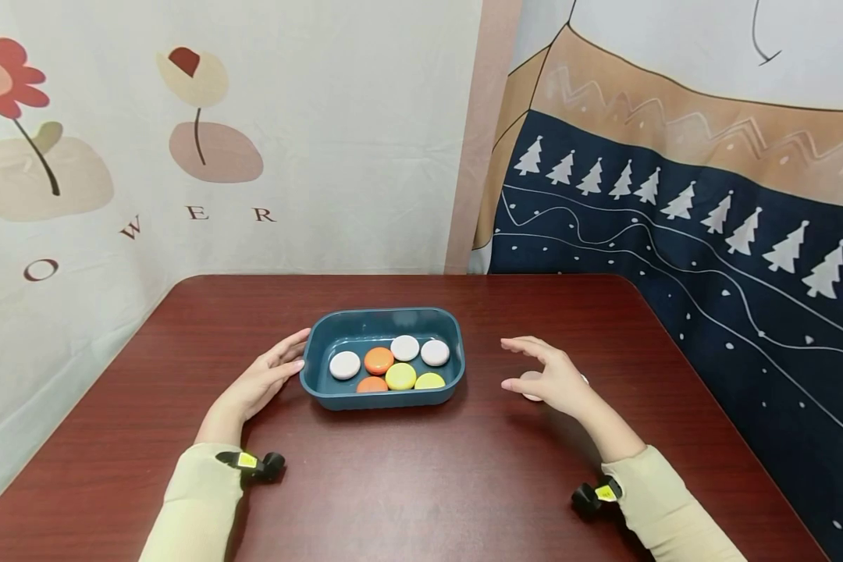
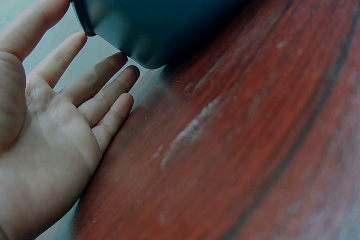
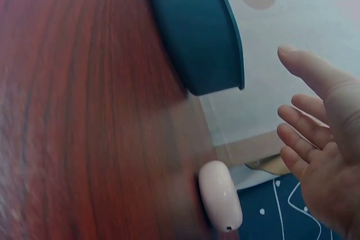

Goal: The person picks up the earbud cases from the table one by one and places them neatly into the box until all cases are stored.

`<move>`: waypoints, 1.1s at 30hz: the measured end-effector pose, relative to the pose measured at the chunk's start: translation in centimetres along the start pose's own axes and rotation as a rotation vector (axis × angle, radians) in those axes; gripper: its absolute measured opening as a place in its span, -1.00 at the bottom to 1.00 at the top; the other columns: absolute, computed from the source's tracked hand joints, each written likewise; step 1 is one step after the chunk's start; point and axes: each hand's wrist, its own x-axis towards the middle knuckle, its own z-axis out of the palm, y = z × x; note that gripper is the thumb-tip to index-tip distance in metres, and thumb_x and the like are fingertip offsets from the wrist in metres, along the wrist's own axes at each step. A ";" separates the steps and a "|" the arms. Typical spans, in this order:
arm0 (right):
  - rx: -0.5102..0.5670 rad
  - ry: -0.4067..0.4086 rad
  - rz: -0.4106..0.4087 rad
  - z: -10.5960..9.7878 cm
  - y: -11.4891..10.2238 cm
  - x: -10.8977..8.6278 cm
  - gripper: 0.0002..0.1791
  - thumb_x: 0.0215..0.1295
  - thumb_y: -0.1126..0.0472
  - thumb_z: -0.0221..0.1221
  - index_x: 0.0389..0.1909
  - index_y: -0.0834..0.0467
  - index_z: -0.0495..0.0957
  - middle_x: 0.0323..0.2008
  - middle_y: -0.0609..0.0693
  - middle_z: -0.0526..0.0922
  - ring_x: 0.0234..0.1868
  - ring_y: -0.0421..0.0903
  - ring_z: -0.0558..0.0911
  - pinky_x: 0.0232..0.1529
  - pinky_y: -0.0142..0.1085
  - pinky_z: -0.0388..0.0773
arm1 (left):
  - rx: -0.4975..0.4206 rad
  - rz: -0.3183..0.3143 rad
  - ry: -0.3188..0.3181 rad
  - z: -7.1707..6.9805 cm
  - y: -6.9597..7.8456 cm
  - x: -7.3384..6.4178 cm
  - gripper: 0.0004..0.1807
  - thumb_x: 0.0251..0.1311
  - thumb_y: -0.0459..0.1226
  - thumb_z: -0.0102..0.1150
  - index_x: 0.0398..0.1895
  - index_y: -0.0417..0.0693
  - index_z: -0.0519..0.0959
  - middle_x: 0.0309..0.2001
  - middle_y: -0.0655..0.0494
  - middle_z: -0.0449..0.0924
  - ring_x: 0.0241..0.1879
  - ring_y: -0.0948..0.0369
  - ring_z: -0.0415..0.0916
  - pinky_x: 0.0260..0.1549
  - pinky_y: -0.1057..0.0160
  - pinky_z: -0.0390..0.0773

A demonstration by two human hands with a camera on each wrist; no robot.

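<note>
A dark teal rectangular tray [image 1: 382, 401] sits on the table, holding several smooth round discs: white ones such as a white disc [image 1: 345, 365], orange ones including an orange disc [image 1: 378, 361], and yellow ones including a yellow disc [image 1: 400, 376]. My left hand [image 1: 258, 382] touches the tray's left end with thumb and fingertips extended. To the right of the tray, my right hand [image 1: 558, 381] hovers with fingers spread and nothing held. Partly covered by it in the head view, a pale round disc [image 3: 220, 196] rests on the table.
The reddish-brown wooden table [image 1: 407, 484] has rounded far corners. Behind it hangs a pale cloth with flower prints [image 1: 351, 156], and at the right a dark blue cloth with white trees [image 1: 674, 234]. A small white bit [image 1: 585, 380] shows beside the right hand, too little to identify.
</note>
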 end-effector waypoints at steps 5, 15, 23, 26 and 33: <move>-0.044 -0.025 -0.007 -0.5 0.7 0.0 -0.33 0.01 0.15 0.46 0.21 0.10 0.49 0.14 0.01 0.51 0.15 0.14 0.44 0.11 0.15 0.34 | -0.004 0.001 0.000 0.0 0.0 0.0 -0.35 0.42 -0.36 -0.08 0.51 -0.14 -0.03 0.44 -0.26 -0.05 0.27 0.38 0.16 0.13 0.46 0.21; -0.086 -0.091 -0.057 -1.2 2.0 0.0 -0.33 0.02 0.24 0.43 0.20 0.28 0.46 0.10 0.08 0.54 0.08 0.08 0.46 0.08 0.16 0.32 | -0.010 0.011 0.002 0.0 -0.2 0.0 -0.35 0.42 -0.37 -0.08 0.50 -0.15 -0.03 0.44 -0.25 -0.03 0.26 0.38 0.17 0.12 0.47 0.21; -0.085 -0.112 -0.050 -1.9 -0.5 -0.6 -0.37 -0.01 0.41 0.39 0.15 0.40 0.45 0.06 0.30 0.53 0.04 0.27 0.45 0.04 0.21 0.32 | 0.001 0.006 0.007 0.0 -0.1 0.0 -0.34 0.42 -0.36 -0.07 0.50 -0.16 -0.03 0.44 -0.22 -0.01 0.26 0.39 0.18 0.12 0.47 0.22; -0.094 -0.115 -0.060 -2.1 -0.1 -0.6 -0.37 -0.03 0.43 0.40 0.14 0.42 0.46 0.04 0.32 0.54 0.03 0.28 0.47 0.03 0.20 0.34 | 0.002 -0.002 0.012 0.0 -0.1 0.0 -0.35 0.41 -0.36 -0.06 0.50 -0.13 -0.01 0.43 -0.18 0.01 0.26 0.39 0.18 0.12 0.46 0.22; -0.110 -0.163 -0.017 -2.8 0.5 -0.7 -0.39 -0.02 0.45 0.39 0.12 0.46 0.45 0.01 0.35 0.55 0.02 0.27 0.48 0.01 0.15 0.38 | 0.004 -0.007 0.012 0.0 -0.2 0.0 -0.35 0.41 -0.36 -0.06 0.51 -0.10 -0.01 0.43 -0.11 0.05 0.27 0.37 0.18 0.13 0.45 0.22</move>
